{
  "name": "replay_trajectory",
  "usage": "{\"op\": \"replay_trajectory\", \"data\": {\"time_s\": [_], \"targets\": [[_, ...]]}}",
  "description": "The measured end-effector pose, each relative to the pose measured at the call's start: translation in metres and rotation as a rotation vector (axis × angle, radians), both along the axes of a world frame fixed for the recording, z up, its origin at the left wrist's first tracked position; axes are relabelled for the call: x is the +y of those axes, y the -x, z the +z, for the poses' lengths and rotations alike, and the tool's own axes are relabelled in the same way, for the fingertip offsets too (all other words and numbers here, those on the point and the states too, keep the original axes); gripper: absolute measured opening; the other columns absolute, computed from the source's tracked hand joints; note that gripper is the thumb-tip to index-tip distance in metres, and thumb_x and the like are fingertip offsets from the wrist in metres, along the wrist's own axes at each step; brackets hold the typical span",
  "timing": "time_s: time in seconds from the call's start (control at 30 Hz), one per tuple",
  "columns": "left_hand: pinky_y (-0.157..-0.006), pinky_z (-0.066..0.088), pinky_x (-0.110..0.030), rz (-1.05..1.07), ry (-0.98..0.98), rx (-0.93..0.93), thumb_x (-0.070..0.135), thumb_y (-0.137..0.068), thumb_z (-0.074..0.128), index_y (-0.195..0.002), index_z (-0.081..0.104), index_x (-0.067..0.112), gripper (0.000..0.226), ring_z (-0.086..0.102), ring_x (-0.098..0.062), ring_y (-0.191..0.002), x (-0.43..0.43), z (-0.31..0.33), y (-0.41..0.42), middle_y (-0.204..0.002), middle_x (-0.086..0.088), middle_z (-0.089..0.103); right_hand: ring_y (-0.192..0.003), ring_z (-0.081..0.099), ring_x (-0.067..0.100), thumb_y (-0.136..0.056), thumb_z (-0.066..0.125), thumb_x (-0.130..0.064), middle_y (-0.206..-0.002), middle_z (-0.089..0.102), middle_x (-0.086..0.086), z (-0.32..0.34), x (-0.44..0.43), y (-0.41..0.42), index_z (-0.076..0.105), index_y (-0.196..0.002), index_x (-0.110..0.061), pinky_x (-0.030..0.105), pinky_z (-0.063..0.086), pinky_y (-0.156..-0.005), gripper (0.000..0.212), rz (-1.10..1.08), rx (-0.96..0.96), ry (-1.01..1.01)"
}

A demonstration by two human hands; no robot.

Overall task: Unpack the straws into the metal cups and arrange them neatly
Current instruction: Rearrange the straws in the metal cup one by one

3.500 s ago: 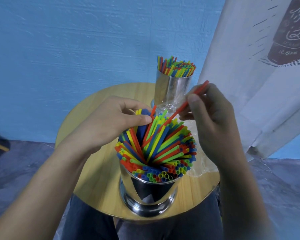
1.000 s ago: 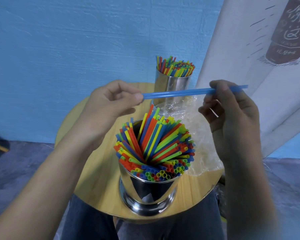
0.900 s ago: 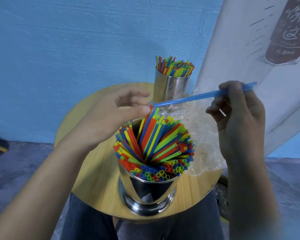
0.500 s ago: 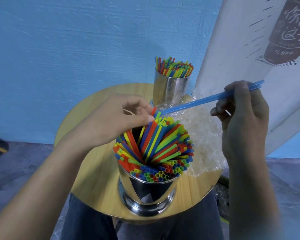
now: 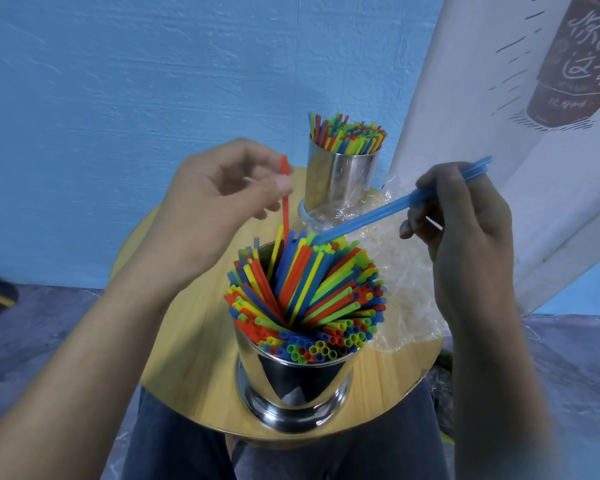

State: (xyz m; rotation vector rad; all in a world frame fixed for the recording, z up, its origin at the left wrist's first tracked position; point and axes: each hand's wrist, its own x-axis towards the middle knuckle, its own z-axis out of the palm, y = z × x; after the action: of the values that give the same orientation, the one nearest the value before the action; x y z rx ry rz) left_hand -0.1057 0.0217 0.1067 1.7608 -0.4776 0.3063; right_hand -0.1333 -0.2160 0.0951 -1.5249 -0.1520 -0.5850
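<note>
While left grip (image 5: 215, 209) pinches red straw (image 5: 285, 216) upright | right grip (image 5: 465, 237) clasps blue straw (image 5: 368, 216) slanted

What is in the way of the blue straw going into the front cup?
The near cup is crammed with leaning straws, and the blue straw has its tip at their far edge. The left hand pinches a red straw upright beside that spot.

Left hand (image 5: 208, 209) and right hand (image 5: 465, 233) are bare, arms (image 5: 84, 358) uncovered, and the person wears dark navy trousers (image 5: 378, 455).
</note>
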Motion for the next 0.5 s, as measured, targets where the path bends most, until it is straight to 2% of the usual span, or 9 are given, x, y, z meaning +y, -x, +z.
{"op": "replay_trajectory", "data": {"time_s": [0.07,0.17,0.27,0.37,0.5], "targets": [[-0.07,0.058,-0.031,0.041,0.085,-0.051,0.009,-0.094,0.07,-0.106,0.07,0.024,0.019,0.069,-0.016,-0.074,0.001,0.003,0.0,-0.081,-0.002,0.072,-0.069,0.052,0.027,-0.11,0.042,-0.017,-0.073,0.051,0.012,0.0,0.005,0.001,0.061,-0.089,-0.014,0.027,0.051,-0.064,0.029,0.045,0.021,0.073],[-0.071,0.059,-0.034,0.122,0.172,-0.117,0.007,-0.096,0.066,-0.112,0.069,0.027,0.026,0.071,-0.017,-0.078,0.001,0.007,0.001,-0.08,0.006,0.071,-0.067,0.057,0.021,-0.11,0.044,-0.017,-0.07,0.056,0.002,-0.001,0.007,0.0,0.063,-0.09,-0.016,0.029,0.051,-0.064,0.028,0.125,0.044,0.176],[-0.069,0.058,-0.034,0.213,0.272,-0.154,0.009,-0.097,0.065,-0.111,0.067,0.024,0.021,0.071,-0.019,-0.074,0.003,0.009,0.002,-0.083,0.003,0.071,-0.068,0.057,0.016,-0.112,0.038,-0.022,-0.072,0.058,0.005,-0.003,0.014,0.002,0.065,-0.092,-0.016,0.03,0.049,-0.065,0.033,0.219,0.022,0.275],[-0.068,0.056,-0.032,0.285,0.39,-0.153,0.013,-0.099,0.063,-0.111,0.06,0.02,0.014,0.07,-0.018,-0.069,0.005,0.01,0.003,-0.082,0.004,0.071,-0.068,0.055,0.015,-0.113,0.031,-0.026,-0.073,0.057,0.01,-0.005,0.02,0.003,0.065,-0.091,-0.015,0.03,0.046,-0.064,0.042,0.238,0.002,0.267],[-0.068,0.057,-0.031,0.31,0.48,-0.071,0.014,-0.101,0.062,-0.11,0.056,0.016,0.011,0.068,-0.017,-0.067,0.007,0.006,0.003,-0.079,0.004,0.073,-0.069,0.053,0.016,-0.11,0.038,-0.026,-0.074,0.054,0.009,-0.006,0.021,0.002,0.067,-0.087,-0.018,0.031,0.044,-0.063,0.038,0.228,0.043,0.385]]}}
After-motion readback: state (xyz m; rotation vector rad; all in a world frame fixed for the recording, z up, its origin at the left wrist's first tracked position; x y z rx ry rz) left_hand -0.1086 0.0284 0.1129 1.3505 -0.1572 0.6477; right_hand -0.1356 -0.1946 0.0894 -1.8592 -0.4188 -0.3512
